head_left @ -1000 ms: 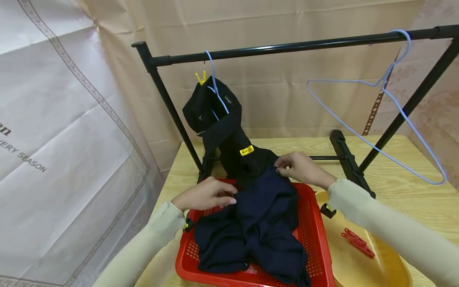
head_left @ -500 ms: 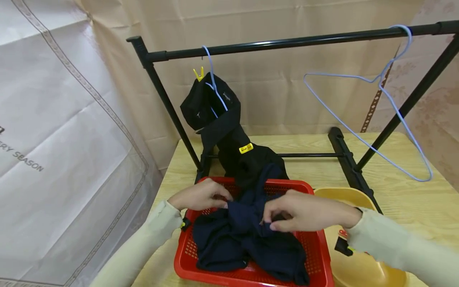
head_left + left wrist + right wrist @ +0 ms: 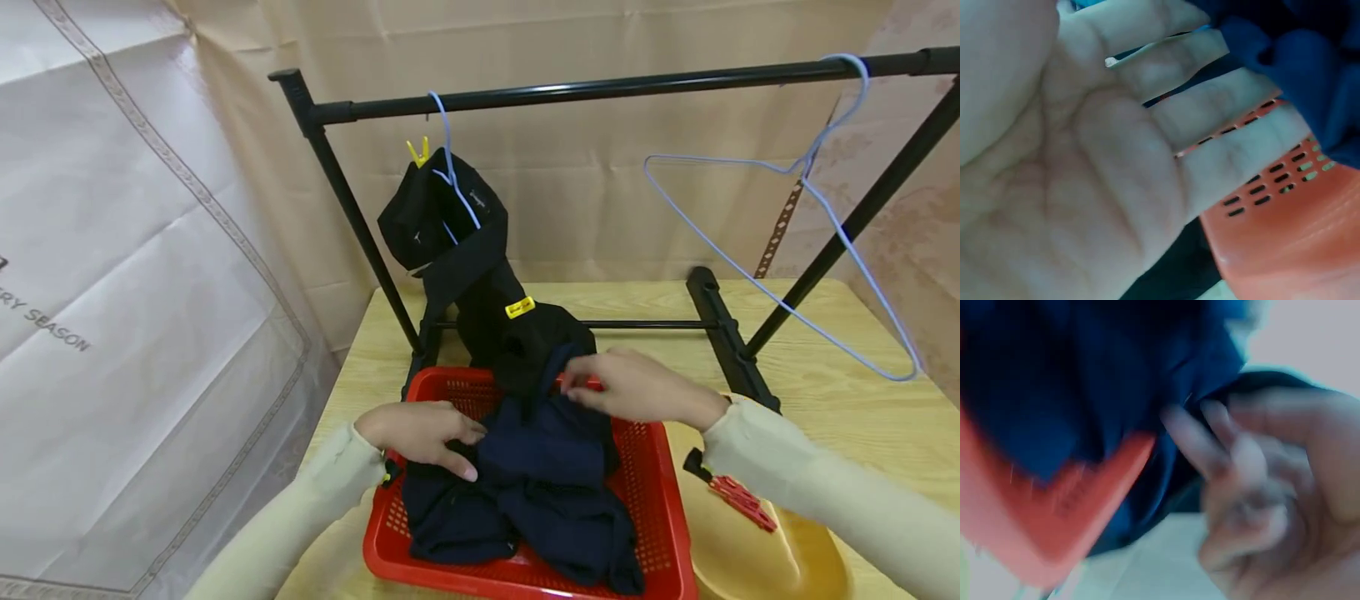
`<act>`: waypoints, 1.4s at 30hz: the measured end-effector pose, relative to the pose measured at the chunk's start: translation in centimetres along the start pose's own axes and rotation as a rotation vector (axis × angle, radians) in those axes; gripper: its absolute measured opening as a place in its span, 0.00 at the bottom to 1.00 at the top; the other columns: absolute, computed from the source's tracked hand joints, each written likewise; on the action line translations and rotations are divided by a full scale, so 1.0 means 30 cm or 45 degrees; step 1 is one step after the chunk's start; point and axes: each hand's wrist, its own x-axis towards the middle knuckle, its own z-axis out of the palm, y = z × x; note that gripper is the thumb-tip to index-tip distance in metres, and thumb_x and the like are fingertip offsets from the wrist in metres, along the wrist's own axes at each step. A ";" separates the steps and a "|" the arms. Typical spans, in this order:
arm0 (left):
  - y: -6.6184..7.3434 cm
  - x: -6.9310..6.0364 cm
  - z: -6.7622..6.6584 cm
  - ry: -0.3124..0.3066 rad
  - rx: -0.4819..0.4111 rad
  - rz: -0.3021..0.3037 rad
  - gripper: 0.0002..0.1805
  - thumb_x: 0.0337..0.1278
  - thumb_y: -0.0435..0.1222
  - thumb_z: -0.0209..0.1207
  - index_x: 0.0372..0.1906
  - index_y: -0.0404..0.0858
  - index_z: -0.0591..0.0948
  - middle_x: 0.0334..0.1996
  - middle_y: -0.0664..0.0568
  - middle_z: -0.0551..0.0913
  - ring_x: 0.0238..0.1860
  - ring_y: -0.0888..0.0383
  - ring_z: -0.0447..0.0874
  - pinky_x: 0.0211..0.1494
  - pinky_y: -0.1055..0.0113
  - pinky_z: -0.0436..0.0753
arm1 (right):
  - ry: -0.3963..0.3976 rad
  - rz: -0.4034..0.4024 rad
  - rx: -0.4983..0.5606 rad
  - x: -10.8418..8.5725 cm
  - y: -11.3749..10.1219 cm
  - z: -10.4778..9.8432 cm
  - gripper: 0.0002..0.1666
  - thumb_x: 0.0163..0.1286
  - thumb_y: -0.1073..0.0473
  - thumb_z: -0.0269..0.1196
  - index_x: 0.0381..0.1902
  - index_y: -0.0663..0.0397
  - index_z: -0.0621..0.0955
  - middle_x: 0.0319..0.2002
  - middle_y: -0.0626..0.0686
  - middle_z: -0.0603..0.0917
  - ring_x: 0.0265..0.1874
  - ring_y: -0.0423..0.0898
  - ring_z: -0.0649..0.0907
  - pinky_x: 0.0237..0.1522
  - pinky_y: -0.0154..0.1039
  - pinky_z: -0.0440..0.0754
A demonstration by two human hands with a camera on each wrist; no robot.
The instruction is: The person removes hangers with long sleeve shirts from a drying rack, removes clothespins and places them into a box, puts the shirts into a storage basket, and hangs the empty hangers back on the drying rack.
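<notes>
A navy blue garment lies bunched in the red basket. My left hand is at the garment's left side, its fingers straight in the left wrist view. Whether its fingertips touch the cloth is hard to tell. At the basket's back rim, my right hand has loosely bent fingers beside the dark cloth. It is blurred in the right wrist view, and no cloth shows pinched in it. A black garment hangs from a blue hanger on the left, its lower end drooping into the basket.
A black rack stands on the wooden table. A bare blue hanger hangs at its right. The yellow basin beside the basket holds red clothespins. A yellow clothespin clips the black garment.
My right hand brought the navy cloth forward, let it go, then moved back to the basket's far rim. My left hand came slightly nearer, its fingers straightening. The navy cloth now lies flatter.
</notes>
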 end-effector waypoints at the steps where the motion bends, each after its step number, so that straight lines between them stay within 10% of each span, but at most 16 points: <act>1: 0.008 -0.003 0.001 -0.028 0.014 -0.036 0.32 0.66 0.49 0.67 0.71 0.44 0.77 0.71 0.52 0.73 0.70 0.59 0.71 0.70 0.66 0.71 | 0.099 0.056 -0.067 0.022 0.021 -0.004 0.08 0.73 0.62 0.65 0.48 0.50 0.87 0.41 0.45 0.87 0.31 0.38 0.83 0.35 0.41 0.82; 5: 0.040 -0.004 0.008 -0.104 0.088 -0.103 0.41 0.51 0.50 0.76 0.71 0.47 0.77 0.74 0.54 0.68 0.72 0.60 0.69 0.71 0.66 0.70 | 0.237 0.211 -0.221 0.095 0.098 0.011 0.20 0.68 0.67 0.68 0.57 0.57 0.84 0.50 0.57 0.87 0.39 0.51 0.86 0.39 0.51 0.85; 12: 0.054 -0.003 0.017 -0.116 0.147 -0.183 0.42 0.50 0.50 0.77 0.72 0.47 0.76 0.75 0.54 0.67 0.73 0.57 0.67 0.72 0.64 0.69 | 0.240 0.246 -0.280 0.148 0.163 0.027 0.01 0.67 0.63 0.69 0.35 0.51 0.86 0.31 0.50 0.86 0.29 0.50 0.85 0.30 0.52 0.83; 24: 0.043 -0.031 -0.002 -0.075 0.081 -0.222 0.36 0.59 0.51 0.71 0.72 0.47 0.76 0.77 0.53 0.64 0.73 0.58 0.67 0.71 0.66 0.70 | 0.213 0.047 0.035 -0.031 -0.114 -0.088 0.02 0.72 0.57 0.69 0.40 0.42 0.87 0.29 0.36 0.83 0.19 0.34 0.72 0.26 0.35 0.73; 29: 0.049 -0.030 -0.008 -0.086 0.101 -0.230 0.37 0.60 0.51 0.70 0.73 0.47 0.75 0.77 0.53 0.64 0.74 0.58 0.66 0.72 0.66 0.68 | -0.085 -0.019 0.171 -0.084 -0.180 0.024 0.03 0.73 0.53 0.68 0.42 0.39 0.87 0.31 0.33 0.82 0.22 0.32 0.75 0.28 0.33 0.75; 35: 0.057 -0.027 -0.003 -0.128 0.093 -0.221 0.37 0.61 0.50 0.70 0.74 0.46 0.74 0.78 0.54 0.63 0.76 0.56 0.63 0.73 0.64 0.67 | -0.632 0.150 0.026 -0.117 -0.166 0.160 0.31 0.71 0.35 0.63 0.67 0.35 0.80 0.60 0.37 0.82 0.55 0.41 0.82 0.60 0.49 0.79; 42: 0.069 -0.037 0.008 -0.239 0.105 -0.190 0.53 0.52 0.50 0.75 0.81 0.49 0.61 0.81 0.55 0.54 0.80 0.56 0.52 0.78 0.60 0.60 | -0.818 0.165 -0.277 -0.094 -0.130 0.174 0.38 0.70 0.27 0.57 0.71 0.35 0.77 0.66 0.37 0.78 0.64 0.47 0.79 0.65 0.53 0.75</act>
